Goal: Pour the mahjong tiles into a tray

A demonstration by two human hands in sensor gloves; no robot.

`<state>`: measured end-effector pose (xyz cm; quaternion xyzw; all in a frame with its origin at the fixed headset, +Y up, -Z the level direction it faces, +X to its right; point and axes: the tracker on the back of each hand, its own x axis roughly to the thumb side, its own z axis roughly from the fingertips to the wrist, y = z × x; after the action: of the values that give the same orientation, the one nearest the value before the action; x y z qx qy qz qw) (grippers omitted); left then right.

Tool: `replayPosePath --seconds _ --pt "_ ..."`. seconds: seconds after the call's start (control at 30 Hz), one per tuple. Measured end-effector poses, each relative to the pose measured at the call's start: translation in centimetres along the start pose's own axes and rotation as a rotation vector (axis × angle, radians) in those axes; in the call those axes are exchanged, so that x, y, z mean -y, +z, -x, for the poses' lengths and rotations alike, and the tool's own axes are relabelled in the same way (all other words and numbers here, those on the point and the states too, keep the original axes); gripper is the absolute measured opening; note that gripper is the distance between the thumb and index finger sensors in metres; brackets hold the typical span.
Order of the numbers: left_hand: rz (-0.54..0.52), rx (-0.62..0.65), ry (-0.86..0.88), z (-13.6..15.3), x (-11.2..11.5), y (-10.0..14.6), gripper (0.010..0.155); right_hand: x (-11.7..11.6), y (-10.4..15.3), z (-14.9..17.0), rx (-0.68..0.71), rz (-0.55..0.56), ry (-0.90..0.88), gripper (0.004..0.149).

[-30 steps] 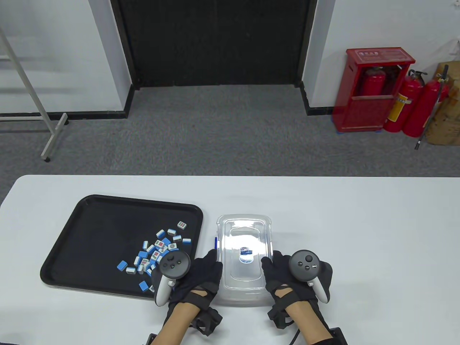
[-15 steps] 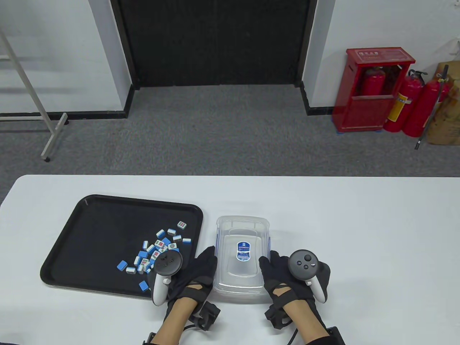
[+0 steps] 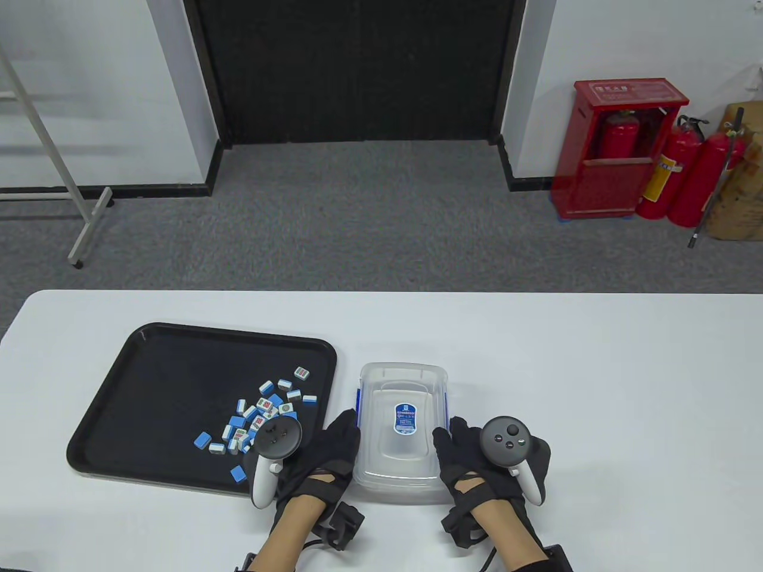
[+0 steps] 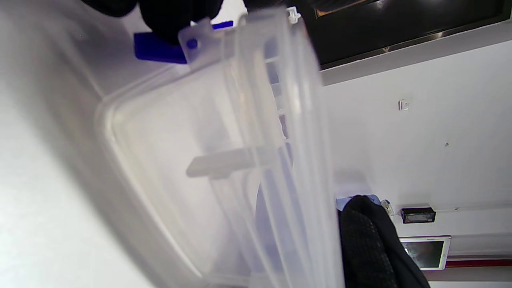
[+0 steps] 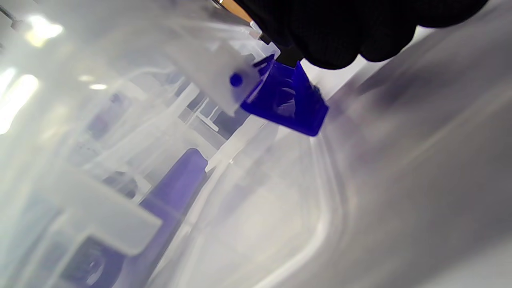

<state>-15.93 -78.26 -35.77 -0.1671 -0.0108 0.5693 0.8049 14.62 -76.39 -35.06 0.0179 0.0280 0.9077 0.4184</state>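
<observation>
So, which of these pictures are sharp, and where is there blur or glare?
Table view: sharp and evenly lit, the mahjong tiles and black tray are crisp. Left wrist view: the clear box is so close that it blurs. Right wrist view: the box is soft too, with bright glare at the upper left; only its blue latch reads clearly.

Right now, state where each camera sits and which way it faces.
Table view: high above, facing the table; tray of tiles, clear box between left hand and right hand.
Left wrist view: at the box's side, tilted; box wall, left fingertips, blue latch.
Right wrist view: pressed near the box; right fingertips, blue latch.
Shared: the box.
</observation>
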Motion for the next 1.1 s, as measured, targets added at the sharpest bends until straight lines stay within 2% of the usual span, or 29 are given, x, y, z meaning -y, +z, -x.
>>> replayPosePath --seconds 0.07,0.17,0.3,0.4,0.6,1.1 --pt "-0.002 0.015 -0.025 -0.2 -0.6 0.4 0.061 0.3 0.5 -0.1 0.023 -0.002 0.024 0.074" --pt "0.062 0.024 -0.107 -0.4 -1.6 1.0 0.063 0.9 1.2 0.0 0.058 -0.029 0.038 0.074" --pt "0.115 0.008 -0.181 0.0 -2.3 1.8 0.065 1.4 2.0 0.0 0.097 -0.111 0.029 0.076" --pt "0.132 0.011 -0.189 -0.2 -1.8 2.2 0.066 1.3 2.1 -0.4 0.112 -0.179 0.034 0.079" --pt "0.187 0.032 -0.314 -1.2 0.4 2.4 0.067 0.3 2.2 -0.6 0.097 -0.297 0.163 0.088" --pt "0.131 0.058 -0.355 -1.4 0.8 2.2 0.068 0.1 1.9 -1.1 0.167 -0.242 0.139 0.088"
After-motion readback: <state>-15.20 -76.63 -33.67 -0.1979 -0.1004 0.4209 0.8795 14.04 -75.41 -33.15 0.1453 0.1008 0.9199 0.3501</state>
